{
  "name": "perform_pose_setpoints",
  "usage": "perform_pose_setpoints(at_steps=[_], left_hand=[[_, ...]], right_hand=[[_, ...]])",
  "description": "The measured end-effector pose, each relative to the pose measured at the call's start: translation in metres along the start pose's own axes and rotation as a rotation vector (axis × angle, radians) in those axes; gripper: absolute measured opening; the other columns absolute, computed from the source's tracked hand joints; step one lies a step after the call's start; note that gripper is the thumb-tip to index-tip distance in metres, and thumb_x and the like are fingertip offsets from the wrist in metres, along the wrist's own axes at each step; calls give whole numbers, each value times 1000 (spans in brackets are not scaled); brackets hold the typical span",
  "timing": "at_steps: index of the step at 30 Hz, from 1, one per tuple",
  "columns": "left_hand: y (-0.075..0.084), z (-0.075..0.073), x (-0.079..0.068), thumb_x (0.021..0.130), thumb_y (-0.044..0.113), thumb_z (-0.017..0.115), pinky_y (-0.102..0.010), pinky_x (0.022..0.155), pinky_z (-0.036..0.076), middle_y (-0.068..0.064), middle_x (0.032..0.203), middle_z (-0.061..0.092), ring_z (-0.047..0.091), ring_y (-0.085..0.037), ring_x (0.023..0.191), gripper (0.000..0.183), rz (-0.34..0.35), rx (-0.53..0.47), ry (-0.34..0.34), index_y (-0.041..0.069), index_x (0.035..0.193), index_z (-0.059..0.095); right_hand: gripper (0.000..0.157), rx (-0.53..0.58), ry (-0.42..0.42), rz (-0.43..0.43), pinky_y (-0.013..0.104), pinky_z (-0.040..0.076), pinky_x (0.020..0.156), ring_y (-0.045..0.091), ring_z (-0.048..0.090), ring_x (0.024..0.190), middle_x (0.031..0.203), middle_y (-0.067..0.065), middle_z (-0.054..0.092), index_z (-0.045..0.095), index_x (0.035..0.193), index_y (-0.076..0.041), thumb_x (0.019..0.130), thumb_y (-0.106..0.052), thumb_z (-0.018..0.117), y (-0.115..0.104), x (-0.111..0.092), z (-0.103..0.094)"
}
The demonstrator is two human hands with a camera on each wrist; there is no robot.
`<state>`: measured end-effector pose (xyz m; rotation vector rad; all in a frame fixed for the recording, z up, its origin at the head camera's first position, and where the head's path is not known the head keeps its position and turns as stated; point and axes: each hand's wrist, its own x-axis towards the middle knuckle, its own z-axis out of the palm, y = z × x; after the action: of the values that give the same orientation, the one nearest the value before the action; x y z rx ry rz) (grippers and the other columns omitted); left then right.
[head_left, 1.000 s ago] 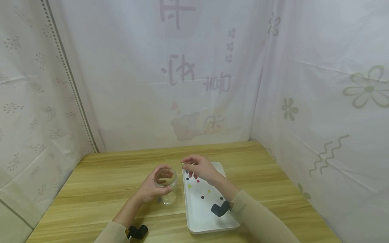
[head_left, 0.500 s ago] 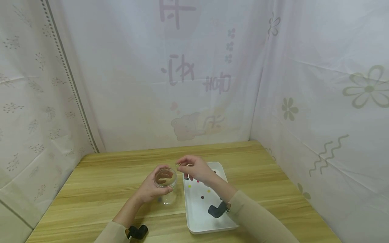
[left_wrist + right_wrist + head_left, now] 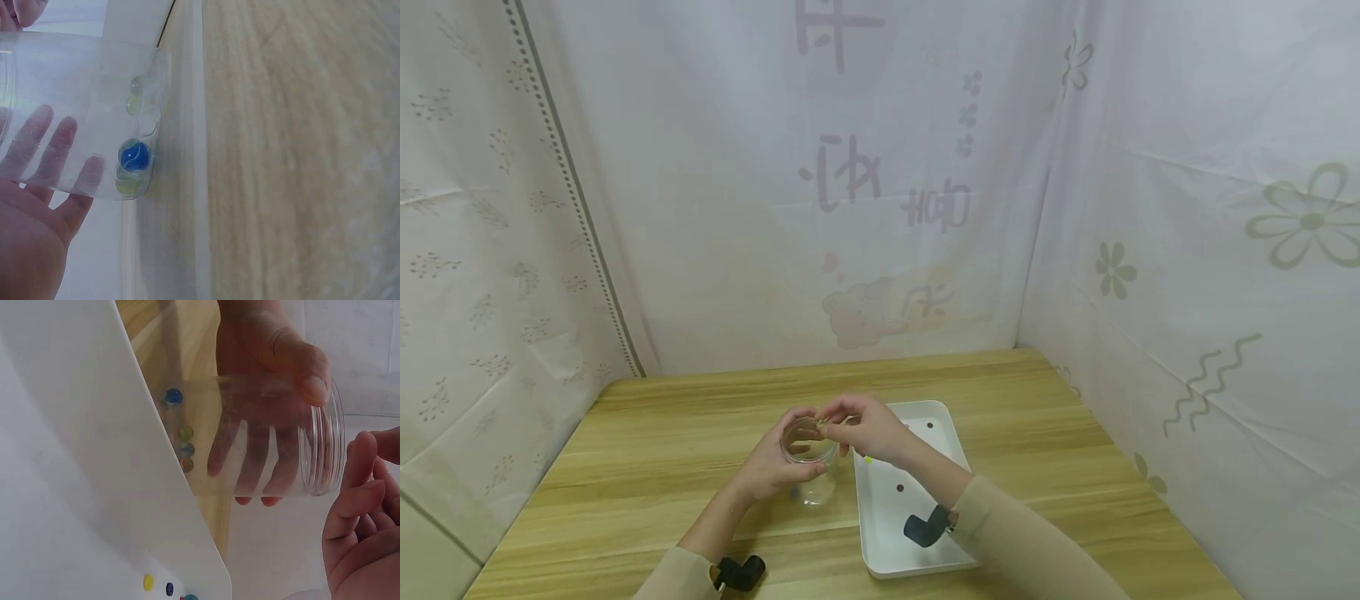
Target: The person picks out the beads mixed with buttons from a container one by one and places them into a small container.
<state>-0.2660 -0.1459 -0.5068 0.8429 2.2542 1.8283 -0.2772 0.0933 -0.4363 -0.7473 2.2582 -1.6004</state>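
Note:
My left hand [image 3: 771, 467] grips a clear jar [image 3: 814, 490] round its side, its mouth upward. In the right wrist view several marbles lie at the jar's bottom, among them a blue marble [image 3: 174, 396] and a yellowish marble [image 3: 186, 432]. The left wrist view shows the blue swirl marble [image 3: 134, 155] through the wall too. Over the right part of the jar's rim, my right hand [image 3: 874, 432] pinches a small pale greenish marble [image 3: 822, 424] between thumb and forefinger. Fingers hide that marble in the right wrist view.
A white tray [image 3: 883, 542] lies right of the jar, under my right forearm. On it are a yellow button [image 3: 148, 582], a dark button [image 3: 169, 589] and a blue-green marble [image 3: 190, 597]. White patterned curtains [image 3: 737, 208] stand behind and beside the wooden table [image 3: 647, 467].
My right hand has moved left from above the tray to the jar's mouth, carrying the pinched marble. The left hand and the jar have stayed in place.

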Motion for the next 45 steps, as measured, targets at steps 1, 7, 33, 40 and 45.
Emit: perform_pose_setpoints(at_steps=[1,7,33,40,45], left_hand=[[0,0,0,93,14,83,-72,116,45,-23,152,57,57,-50,140,77,-2,3,0,9,157,40],[0,0,0,93,17,83,-71,117,46,-22,157,55,57,-47,142,79,-24,18,8,10,159,40],[-1,0,-2,93,15,83,-73,115,45,-22,152,57,56,-49,140,76,12,11,-3,10,157,42],[0,0,-1,92,15,84,-73,114,46,-26,149,60,58,-48,138,76,19,5,1,8,155,43],[2,1,-1,91,15,85,-74,114,46,-25,148,61,59,-48,138,78,22,8,6,5,156,42]], right_hand=[[26,-4,-3,-2,22,44,53,15,67,69,104,2,74,75,126,-9,103,-20,74,0,0,1],[25,-17,-17,-21,34,62,72,12,68,69,105,3,74,76,125,-7,103,-19,74,-4,-1,7],[31,-60,8,-17,29,52,66,21,69,76,128,7,73,76,129,-14,103,-30,76,0,-4,-1],[36,-6,81,33,25,44,56,14,67,74,132,6,72,72,136,-19,103,-33,76,12,-3,-18],[42,49,118,30,22,40,52,14,66,75,130,6,71,68,143,-17,104,-31,75,24,-2,-30]])
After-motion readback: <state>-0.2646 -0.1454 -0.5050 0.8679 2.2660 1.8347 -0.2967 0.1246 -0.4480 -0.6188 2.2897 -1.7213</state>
